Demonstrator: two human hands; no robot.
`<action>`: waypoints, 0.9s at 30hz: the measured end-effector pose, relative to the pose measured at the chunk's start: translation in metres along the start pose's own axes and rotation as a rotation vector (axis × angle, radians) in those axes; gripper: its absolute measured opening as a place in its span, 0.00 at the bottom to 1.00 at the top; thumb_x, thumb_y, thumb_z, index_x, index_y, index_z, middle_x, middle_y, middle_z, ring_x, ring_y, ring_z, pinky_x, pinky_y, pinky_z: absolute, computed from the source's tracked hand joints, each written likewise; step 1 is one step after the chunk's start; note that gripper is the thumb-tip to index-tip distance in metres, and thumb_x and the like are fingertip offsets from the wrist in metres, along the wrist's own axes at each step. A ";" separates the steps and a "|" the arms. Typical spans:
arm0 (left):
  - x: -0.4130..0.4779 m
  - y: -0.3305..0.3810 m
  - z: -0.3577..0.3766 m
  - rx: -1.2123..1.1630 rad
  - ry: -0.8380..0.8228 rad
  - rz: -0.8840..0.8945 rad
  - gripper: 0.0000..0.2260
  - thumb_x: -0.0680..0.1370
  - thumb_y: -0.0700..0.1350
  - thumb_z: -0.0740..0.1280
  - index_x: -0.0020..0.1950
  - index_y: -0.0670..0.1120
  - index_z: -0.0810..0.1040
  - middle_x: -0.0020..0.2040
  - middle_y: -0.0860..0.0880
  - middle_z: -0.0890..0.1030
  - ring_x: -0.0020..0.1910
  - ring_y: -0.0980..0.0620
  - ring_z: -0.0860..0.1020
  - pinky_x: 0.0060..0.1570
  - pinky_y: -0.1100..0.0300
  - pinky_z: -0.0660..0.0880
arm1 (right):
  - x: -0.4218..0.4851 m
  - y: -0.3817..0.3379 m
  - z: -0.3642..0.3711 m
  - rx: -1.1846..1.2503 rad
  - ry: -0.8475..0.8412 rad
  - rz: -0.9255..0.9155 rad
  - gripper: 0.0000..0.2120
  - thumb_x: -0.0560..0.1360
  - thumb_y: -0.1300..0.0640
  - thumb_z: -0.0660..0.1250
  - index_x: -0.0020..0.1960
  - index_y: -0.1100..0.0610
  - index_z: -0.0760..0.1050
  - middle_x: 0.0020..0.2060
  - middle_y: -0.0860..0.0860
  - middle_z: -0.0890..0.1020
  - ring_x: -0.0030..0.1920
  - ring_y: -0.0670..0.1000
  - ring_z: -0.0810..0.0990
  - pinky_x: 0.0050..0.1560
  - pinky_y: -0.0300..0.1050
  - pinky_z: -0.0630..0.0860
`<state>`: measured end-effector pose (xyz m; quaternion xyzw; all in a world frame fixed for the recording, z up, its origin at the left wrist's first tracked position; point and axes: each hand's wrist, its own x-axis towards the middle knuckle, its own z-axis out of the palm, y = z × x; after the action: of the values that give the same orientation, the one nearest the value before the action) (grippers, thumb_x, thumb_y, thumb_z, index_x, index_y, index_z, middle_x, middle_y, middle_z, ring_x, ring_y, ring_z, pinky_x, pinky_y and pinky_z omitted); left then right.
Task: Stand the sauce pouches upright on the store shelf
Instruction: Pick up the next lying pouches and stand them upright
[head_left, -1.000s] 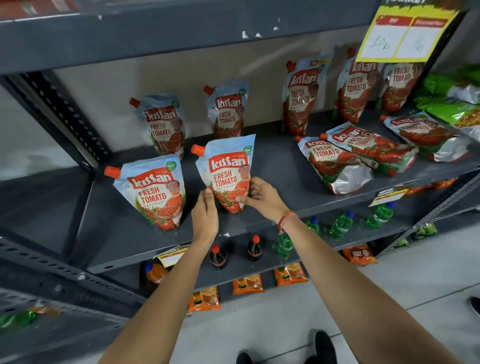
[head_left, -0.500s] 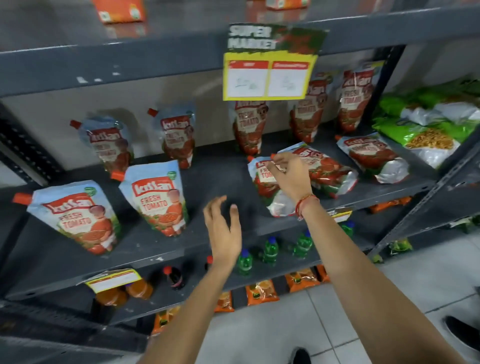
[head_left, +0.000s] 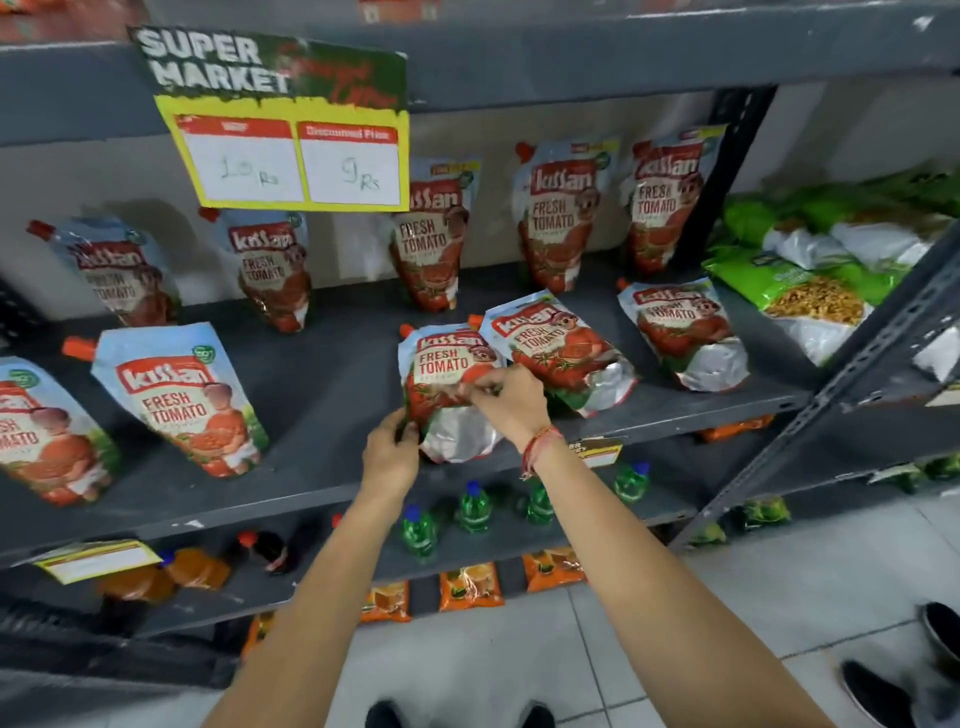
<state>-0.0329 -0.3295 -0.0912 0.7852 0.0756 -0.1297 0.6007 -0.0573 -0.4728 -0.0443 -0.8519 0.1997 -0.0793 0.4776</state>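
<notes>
A tomato sauce pouch (head_left: 448, 364) lies flat at the front edge of the grey shelf (head_left: 332, 457), silver base toward me. My left hand (head_left: 390, 454) grips its lower left side and my right hand (head_left: 511, 402) pinches its middle. Two more pouches lie flat to its right: one (head_left: 561, 348) touching it and one (head_left: 685, 332) farther right. Two pouches stand upright at front left, one (head_left: 182, 395) near the middle and one (head_left: 41, 431) at the edge of view. Several pouches, such as one (head_left: 434, 239), lean upright against the back wall.
A yellow price sign (head_left: 291, 150) hangs from the shelf above. Green snack bags (head_left: 810, 270) are piled at the shelf's right end behind a slanted metal upright (head_left: 852, 364). Green bottles (head_left: 472, 506) and orange packs (head_left: 470, 587) fill the lower shelves. Shoes (head_left: 883, 696) stand on the floor at right.
Both hands left the upright pouch at front left and moved right. My right hand reached the flat pouch first; now both hands hold it. The view shifted right.
</notes>
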 end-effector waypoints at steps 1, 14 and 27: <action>-0.002 -0.001 -0.004 -0.037 -0.004 -0.050 0.14 0.79 0.38 0.58 0.64 0.41 0.73 0.59 0.42 0.78 0.56 0.45 0.77 0.56 0.51 0.76 | -0.001 0.001 0.000 0.003 -0.038 -0.009 0.10 0.71 0.56 0.71 0.47 0.62 0.83 0.49 0.57 0.85 0.53 0.54 0.81 0.52 0.40 0.73; 0.042 0.042 -0.011 -0.086 0.083 -0.340 0.20 0.76 0.52 0.63 0.62 0.40 0.74 0.57 0.42 0.80 0.50 0.44 0.80 0.48 0.54 0.76 | 0.032 -0.002 0.025 0.167 0.018 0.347 0.15 0.77 0.55 0.61 0.58 0.63 0.76 0.57 0.60 0.80 0.57 0.62 0.78 0.56 0.49 0.74; 0.035 0.074 -0.011 -0.383 0.090 -0.248 0.13 0.80 0.45 0.60 0.61 0.41 0.76 0.55 0.41 0.82 0.43 0.47 0.81 0.40 0.56 0.78 | 0.047 -0.010 0.019 0.735 -0.016 0.522 0.08 0.73 0.58 0.70 0.44 0.61 0.72 0.55 0.63 0.81 0.26 0.49 0.79 0.25 0.37 0.74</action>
<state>0.0215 -0.3402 -0.0307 0.6465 0.2214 -0.1506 0.7143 -0.0056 -0.4730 -0.0480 -0.5473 0.3626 -0.0154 0.7541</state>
